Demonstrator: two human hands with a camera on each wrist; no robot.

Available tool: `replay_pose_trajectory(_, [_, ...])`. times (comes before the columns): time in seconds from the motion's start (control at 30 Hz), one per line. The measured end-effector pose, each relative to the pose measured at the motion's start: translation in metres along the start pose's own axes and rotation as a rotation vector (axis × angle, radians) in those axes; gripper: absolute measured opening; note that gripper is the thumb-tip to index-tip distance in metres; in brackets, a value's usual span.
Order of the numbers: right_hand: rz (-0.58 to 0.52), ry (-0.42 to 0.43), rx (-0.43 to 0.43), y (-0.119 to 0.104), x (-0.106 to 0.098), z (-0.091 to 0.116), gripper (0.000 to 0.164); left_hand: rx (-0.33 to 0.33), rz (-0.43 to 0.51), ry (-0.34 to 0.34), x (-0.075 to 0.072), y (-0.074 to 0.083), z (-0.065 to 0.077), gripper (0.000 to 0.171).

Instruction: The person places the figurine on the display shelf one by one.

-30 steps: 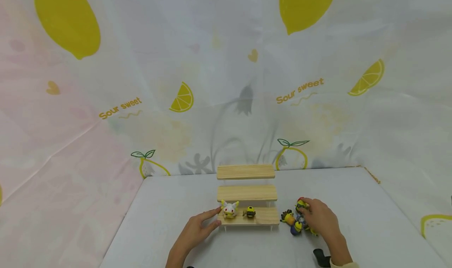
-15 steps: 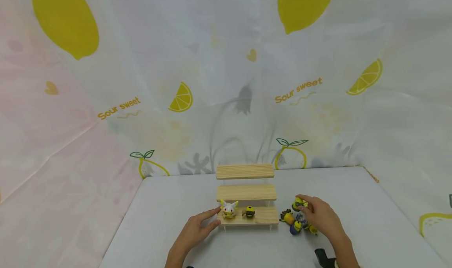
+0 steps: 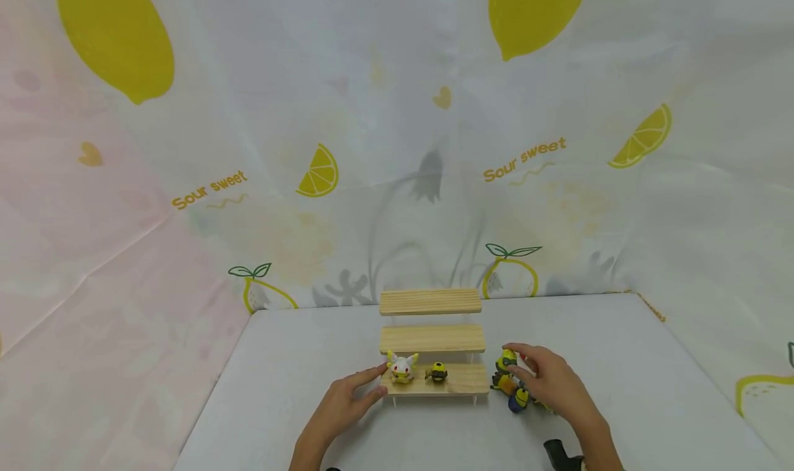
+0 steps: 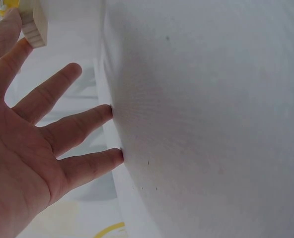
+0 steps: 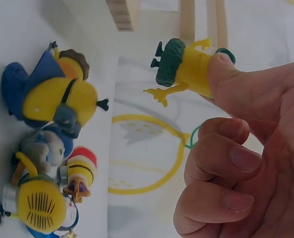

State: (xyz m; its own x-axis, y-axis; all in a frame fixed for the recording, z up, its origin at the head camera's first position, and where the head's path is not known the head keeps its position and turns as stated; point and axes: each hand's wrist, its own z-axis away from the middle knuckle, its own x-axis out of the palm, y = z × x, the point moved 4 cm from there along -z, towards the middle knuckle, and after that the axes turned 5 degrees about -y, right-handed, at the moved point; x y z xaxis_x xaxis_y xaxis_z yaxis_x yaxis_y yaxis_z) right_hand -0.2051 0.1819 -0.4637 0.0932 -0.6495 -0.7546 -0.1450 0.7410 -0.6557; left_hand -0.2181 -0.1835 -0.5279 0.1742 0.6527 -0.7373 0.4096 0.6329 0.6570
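Between thumb and forefinger, my right hand (image 3: 555,381) pinches a yellow minion figurine (image 5: 194,67) with a green skirt, held above the table; its other fingers are curled in. Below it lies a cluster of toy figurines, including a minion in blue with goggles (image 5: 57,104) and one with a red and white top (image 5: 81,168). My left hand (image 3: 342,403) touches the left end of the wooden three-tier display stand (image 3: 462,380) with straight thumb and forefinger, other fingers spread. On the lowest tier sit a white figurine with yellow horns (image 3: 402,367) and a small yellow-and-black figurine (image 3: 438,372).
The upper tier (image 3: 431,302) and middle tier (image 3: 433,338) rise behind the lowest one. All stands on a white table (image 3: 298,347) before a lemon-print cloth backdrop (image 3: 397,147). A black piece (image 3: 561,454) shows by the right wrist.
My right hand has lifted the minion figurine from the cluster and moved a little left with it, towards the stand. The left hand stays at the stand's left end.
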Motion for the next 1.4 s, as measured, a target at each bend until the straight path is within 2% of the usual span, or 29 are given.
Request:
replay_pose_trajectory(0.4, [-0.003, -0.013, -0.068, -0.015, 0.011, -0.005, 0.036, 0.009, -0.004, 0.011, -0.001, 0.002, 0.000, 0.048])
replay_pose_trajectory(0.67, [-0.007, -0.013, -0.076, -0.025, 0.025, -0.008, 0.035, -0.006, -0.002, 0.006, 0.000, 0.001, 0.000, 0.049])
replay_pose_trajectory(0.9, [0.030, -0.018, -0.094, -0.030, 0.033, -0.010, 0.035, 0.030, 0.003, 0.034, -0.001, 0.004, 0.001, 0.046])
replay_pose_trajectory(1.17, [0.036, -0.052, -0.109, -0.035, 0.039, -0.011, 0.034, -0.003, 0.004, 0.006, 0.001, -0.001, 0.001, 0.050])
replay_pose_trajectory(1.4, [0.063, -0.044, -0.121, -0.037, 0.040, -0.012, 0.035, 0.034, -0.003, 0.031, -0.001, 0.003, 0.001, 0.046])
